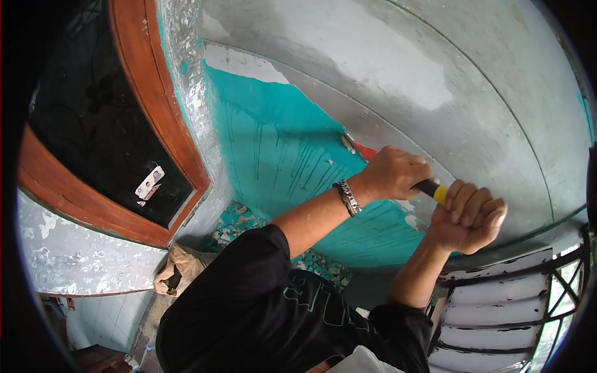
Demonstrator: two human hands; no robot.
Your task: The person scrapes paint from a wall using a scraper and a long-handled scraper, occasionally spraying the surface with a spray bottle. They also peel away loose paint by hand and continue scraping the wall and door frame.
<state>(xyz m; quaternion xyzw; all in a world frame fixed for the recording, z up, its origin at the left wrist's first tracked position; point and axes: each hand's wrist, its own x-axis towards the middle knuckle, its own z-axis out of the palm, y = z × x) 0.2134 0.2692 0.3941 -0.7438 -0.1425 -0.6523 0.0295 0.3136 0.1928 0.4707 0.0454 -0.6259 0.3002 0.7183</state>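
Observation:
A long-handled scraper slants across the wall, with a red section near its blade and a black and yellow handle. My left hand, with a metal bracelet at the wrist, is closed round it behind the red section. Farther back, my right hand wraps the yellow end; part of the grip is hidden by the fingers. The blade touches the wall at the border between turquoise paint and bare grey plaster. Dark drip streaks run over the paint.
Paint flakes litter the floor along the wall's base. On the left are a wooden-framed dark glass pane and a crumpled brown bag. A black metal railing stands at lower right.

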